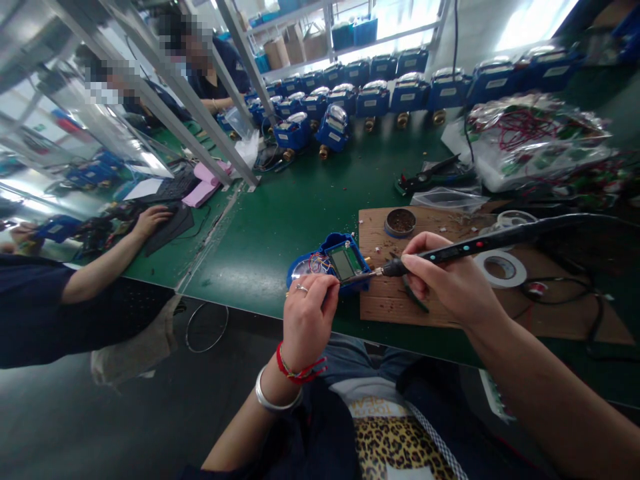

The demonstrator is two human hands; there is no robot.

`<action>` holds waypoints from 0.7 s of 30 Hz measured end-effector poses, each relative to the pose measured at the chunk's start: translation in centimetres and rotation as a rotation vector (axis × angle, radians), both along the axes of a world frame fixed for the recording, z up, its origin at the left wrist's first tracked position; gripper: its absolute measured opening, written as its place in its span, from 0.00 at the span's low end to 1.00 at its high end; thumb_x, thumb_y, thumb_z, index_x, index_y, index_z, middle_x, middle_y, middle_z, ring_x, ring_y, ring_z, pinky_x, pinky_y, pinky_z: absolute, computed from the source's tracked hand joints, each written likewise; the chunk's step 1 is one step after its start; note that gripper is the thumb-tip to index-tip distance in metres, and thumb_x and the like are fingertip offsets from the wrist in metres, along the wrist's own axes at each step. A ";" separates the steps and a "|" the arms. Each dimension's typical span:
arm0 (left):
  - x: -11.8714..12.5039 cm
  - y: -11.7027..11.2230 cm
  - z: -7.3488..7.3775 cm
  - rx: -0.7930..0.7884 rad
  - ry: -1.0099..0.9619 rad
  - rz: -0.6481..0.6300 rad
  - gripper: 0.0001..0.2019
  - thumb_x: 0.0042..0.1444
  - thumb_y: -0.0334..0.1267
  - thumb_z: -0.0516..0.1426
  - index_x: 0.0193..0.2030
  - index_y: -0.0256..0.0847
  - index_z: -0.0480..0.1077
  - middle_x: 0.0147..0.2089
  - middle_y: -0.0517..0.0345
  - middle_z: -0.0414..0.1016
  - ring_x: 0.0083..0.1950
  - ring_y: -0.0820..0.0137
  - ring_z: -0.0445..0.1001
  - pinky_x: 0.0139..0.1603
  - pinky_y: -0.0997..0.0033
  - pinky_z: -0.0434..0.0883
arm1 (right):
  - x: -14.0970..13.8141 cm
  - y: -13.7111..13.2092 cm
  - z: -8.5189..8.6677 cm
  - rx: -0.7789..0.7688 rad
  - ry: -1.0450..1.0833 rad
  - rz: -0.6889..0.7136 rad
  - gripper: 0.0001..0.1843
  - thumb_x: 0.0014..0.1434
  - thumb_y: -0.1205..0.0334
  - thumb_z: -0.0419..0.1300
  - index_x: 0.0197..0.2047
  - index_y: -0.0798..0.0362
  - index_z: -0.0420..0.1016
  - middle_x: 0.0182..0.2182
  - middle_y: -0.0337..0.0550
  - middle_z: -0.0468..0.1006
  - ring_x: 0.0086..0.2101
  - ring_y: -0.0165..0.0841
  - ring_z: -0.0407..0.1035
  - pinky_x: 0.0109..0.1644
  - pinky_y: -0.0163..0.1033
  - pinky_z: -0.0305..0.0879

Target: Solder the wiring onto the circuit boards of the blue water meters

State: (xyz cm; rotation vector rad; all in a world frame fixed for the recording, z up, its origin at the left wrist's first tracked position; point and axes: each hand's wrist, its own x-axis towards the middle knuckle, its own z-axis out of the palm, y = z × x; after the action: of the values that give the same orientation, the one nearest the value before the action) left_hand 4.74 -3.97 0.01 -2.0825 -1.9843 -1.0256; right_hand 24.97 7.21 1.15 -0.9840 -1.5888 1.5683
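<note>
A black soldering iron [470, 248] with a small readout and coloured buttons is gripped in my right hand [450, 283]. Its tip points left and meets the near right edge of a green circuit board [357, 255] with a grey display [343, 265]. The board lies in an open blue meter housing [334, 239], beside thin coloured wires [317, 263]. At the housing's near edge, my left hand [307, 317] has thumb and forefinger pinched together. Whatever is between those fingertips is too small to make out.
Under the iron lies a cardboard sheet [385, 303] bearing a round tin [400, 221] and a tape roll [500, 268]. Pliers [425, 181] and bagged wired parts [530, 133] lie beyond. Blue meters [373, 99] line the back. A co-worker's hand [153, 220] rests at left.
</note>
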 end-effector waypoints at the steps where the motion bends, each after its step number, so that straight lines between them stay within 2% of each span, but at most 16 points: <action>1: 0.0 0.0 -0.1 0.001 0.000 -0.001 0.04 0.64 0.32 0.53 0.41 0.40 0.69 0.39 0.54 0.75 0.42 0.66 0.72 0.46 0.64 0.69 | 0.0 0.0 0.0 0.004 0.008 -0.007 0.09 0.59 0.57 0.60 0.34 0.51 0.64 0.15 0.30 0.65 0.16 0.25 0.60 0.20 0.31 0.55; 13: -0.1 0.1 -0.2 0.004 -0.018 -0.015 0.04 0.63 0.30 0.54 0.42 0.39 0.68 0.40 0.54 0.74 0.42 0.67 0.71 0.47 0.65 0.68 | -0.2 -0.9 0.2 0.136 -0.067 -0.019 0.09 0.59 0.56 0.60 0.35 0.51 0.65 0.16 0.31 0.67 0.17 0.26 0.62 0.21 0.31 0.58; 16: -0.1 0.1 -0.3 0.008 -0.009 -0.007 0.03 0.63 0.31 0.54 0.42 0.40 0.68 0.40 0.54 0.74 0.42 0.67 0.71 0.47 0.65 0.68 | -0.2 -1.2 0.7 0.258 -0.135 -0.050 0.07 0.58 0.59 0.60 0.34 0.51 0.66 0.19 0.33 0.69 0.18 0.26 0.63 0.22 0.32 0.60; 21: -0.2 0.0 -0.4 0.012 -0.014 -0.013 0.04 0.63 0.30 0.54 0.42 0.39 0.68 0.40 0.54 0.74 0.42 0.67 0.71 0.47 0.66 0.68 | 0.0 -2.4 1.8 0.564 -0.301 -0.075 0.06 0.53 0.63 0.62 0.32 0.51 0.66 0.19 0.34 0.71 0.17 0.25 0.62 0.22 0.32 0.58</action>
State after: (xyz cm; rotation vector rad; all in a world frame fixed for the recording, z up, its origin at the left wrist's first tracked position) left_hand 4.58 -3.93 -0.35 -2.0904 -1.9685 -1.0554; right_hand 25.00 4.77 2.93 -0.9669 -2.0192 0.8613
